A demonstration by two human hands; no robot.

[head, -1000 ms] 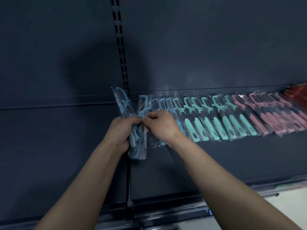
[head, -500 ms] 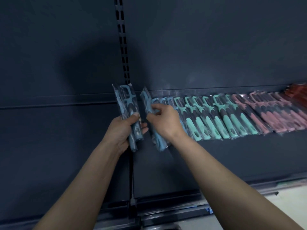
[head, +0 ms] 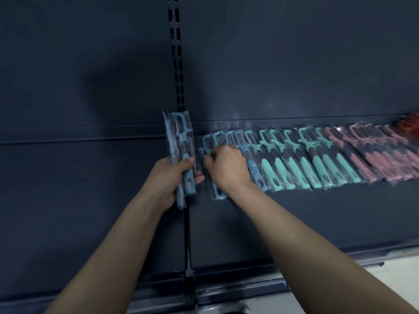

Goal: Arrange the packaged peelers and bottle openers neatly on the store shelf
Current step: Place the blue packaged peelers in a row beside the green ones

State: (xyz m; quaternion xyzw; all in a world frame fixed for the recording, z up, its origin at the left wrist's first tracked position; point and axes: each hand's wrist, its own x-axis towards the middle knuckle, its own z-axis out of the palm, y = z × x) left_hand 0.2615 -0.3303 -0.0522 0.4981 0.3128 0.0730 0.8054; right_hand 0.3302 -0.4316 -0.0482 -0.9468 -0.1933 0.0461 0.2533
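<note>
The left hand point(head: 169, 177) grips a bundle of blue peelers point(head: 184, 152) in clear plastic sleeves. The thumb lies across the front and the fingers wrap round behind. The bundle stands nearly upright in front of the slotted upright point(head: 178, 64) of the shelving, clear of the shelf point(head: 294, 214), and the peeler heads point up.

Just to its right, the right hand point(head: 226, 168) rests on the left end of the row of packaged peelers point(head: 317, 164) lying on the shelf. Its fingers are curled down and pinch the end packet point(head: 217, 194), a blue peeler. The handle end of that packet sticks out below the wrist, nearer the shelf's front edge than its neighbours.

The row runs rightwards along the shelf, close to the dark back panel point(head: 294, 53). Each packet overlaps the next and all lean the same way, heads to the back and handles to the front. First come a few blue peelers point(head: 252, 171), then the mint-green peelers point(head: 283, 171), then the pink peelers point(head: 374, 159). At the far right edge are some red packets point(head: 411, 122), too blurred to identify further.

Any print on the sleeves is too small and blurred to read.

A strip of pale floor point(head: 394, 282) shows at the lower right, below the shelving base.
</note>
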